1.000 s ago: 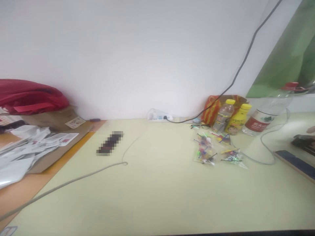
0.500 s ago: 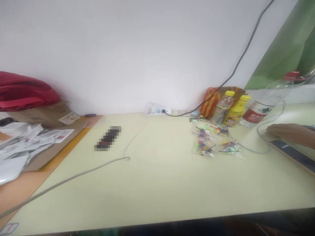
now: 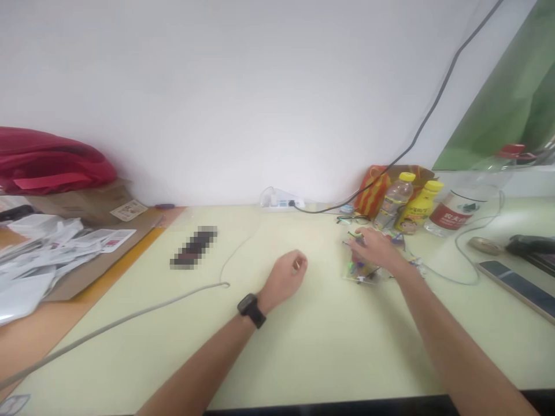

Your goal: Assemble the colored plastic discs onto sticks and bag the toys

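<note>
My left hand (image 3: 284, 278), with a black watch (image 3: 251, 310) on its wrist, hovers over or rests on the middle of the table. Its fingers are curled in, and no object shows in them. My right hand (image 3: 376, 249) reaches over small clear packets (image 3: 361, 276) of colourful little plastic pieces. Its fingers are apart and at the packets; whether they touch or pinch one is unclear. The hand covers most of the packets.
Behind the packets stand a clear bottle (image 3: 393, 201), a yellow bottle (image 3: 418, 207), and a large red-labelled bottle (image 3: 453, 214). A phone (image 3: 520, 289) and a mouse (image 3: 485, 246) lie right. A grey cable (image 3: 143, 309) crosses the left side near white packets (image 3: 56, 248).
Both my arms have come into view, the right hand now over the packets. A hand that lay at the mouse on the right is gone. The view has shifted slightly.
</note>
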Demonstrator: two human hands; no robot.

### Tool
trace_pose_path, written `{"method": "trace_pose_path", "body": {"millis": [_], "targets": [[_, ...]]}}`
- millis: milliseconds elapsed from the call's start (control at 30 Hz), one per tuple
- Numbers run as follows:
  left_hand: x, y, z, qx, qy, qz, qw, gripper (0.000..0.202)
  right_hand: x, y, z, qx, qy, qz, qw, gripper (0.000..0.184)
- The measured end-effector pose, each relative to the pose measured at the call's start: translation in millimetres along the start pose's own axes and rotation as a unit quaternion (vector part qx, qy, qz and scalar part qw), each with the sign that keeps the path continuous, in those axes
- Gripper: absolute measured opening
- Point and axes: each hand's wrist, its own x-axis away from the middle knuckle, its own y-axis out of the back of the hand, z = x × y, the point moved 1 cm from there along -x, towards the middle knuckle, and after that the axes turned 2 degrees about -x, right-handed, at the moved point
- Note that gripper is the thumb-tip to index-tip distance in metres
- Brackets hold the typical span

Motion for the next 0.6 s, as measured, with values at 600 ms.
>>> {"method": "trace_pose_path", "body": {"millis": [600], "targets": [[-19, -3.7, 36, 0.084, 0.033, -0.042, 0.995, 0.017, -18, -32, -30, 0.048, -0.033, -0.060, 0.996, 0.029]]}}
